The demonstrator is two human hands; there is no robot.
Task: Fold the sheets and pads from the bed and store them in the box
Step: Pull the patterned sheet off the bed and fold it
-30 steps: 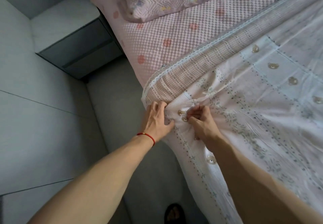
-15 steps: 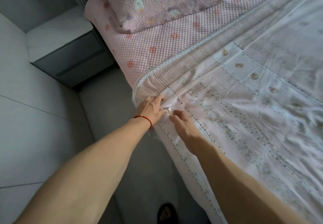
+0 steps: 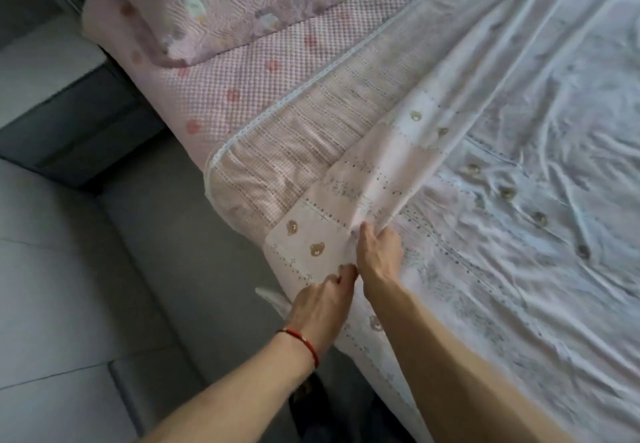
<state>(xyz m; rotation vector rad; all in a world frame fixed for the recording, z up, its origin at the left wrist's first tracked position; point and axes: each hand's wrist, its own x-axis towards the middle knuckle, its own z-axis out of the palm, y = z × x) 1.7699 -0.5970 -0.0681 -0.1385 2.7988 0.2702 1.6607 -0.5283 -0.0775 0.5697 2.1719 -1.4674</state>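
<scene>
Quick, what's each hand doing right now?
Left hand: pinching the sheet's edge at the bed's side.
Right hand: gripping a raised fold of the same sheet.

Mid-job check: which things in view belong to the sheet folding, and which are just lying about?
Part of the job:
- bear-print sheet, corner pinched by the right hand, edge gripped by the left hand
- checked pad under it
- dotted pink pad beneath

Just lying about:
- quilted pillow
- grey bedside cabinet
- red wrist cord

No box in view.
</scene>
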